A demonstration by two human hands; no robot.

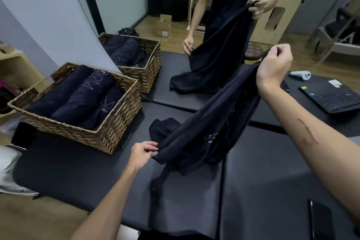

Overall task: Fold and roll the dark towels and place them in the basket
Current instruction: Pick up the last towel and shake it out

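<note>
A dark navy towel (pixel 206 121) with a small pale logo hangs stretched between my hands above the black padded table (pixel 81 169). My left hand (pixel 143 154) pinches its lower corner near the table. My right hand (pixel 274 66) grips the upper corner, raised high. The towel's far end lies bunched on the table. A woven wicker basket (pixel 109 132) stands to the left and holds three rolled dark towels (pixel 78 95) side by side.
A mirror behind the table reflects the basket, the towel and me. A laptop (pixel 329 97) and a white controller (pixel 300 75) lie at the right. A dark phone (pixel 321 220) rests near the front right edge. A wooden shelf (pixel 13 66) stands at the far left.
</note>
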